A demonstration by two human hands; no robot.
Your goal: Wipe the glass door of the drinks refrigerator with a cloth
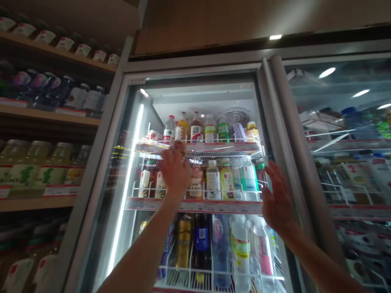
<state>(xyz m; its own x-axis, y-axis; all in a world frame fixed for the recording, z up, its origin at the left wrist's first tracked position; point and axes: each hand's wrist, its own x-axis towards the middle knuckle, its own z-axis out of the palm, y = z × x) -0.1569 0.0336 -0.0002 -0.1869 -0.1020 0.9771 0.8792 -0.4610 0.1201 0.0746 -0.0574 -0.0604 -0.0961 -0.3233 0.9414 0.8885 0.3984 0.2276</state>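
My left hand (pixel 175 173) is raised in front of the glass door (pixel 119 171) of a lit drinks fridge, at the height of the second shelf. Motion blurs it, but the fingers look stretched upward, with a brownish patch at their tips that may be their reflection. My right hand (pixel 276 199) is up beside the door's right frame, its thumb apart from the fingers, holding nothing. Close by runs a long vertical door handle (pixel 282 122). Behind the glass, my left hand hides part of a row with a pink-brown bottle (pixel 196 181) and a pale-labelled bottle (pixel 213 181).
Wooden shelves (pixel 45 112) full of bottles stand to the left. A second glass-doored fridge (pixel 345 142) adjoins on the right. Inside the middle fridge, bottles fill wire-fronted shelves, including a dark bottle with a blue label (pixel 202 238) and a gold can (pixel 184 240) low down.
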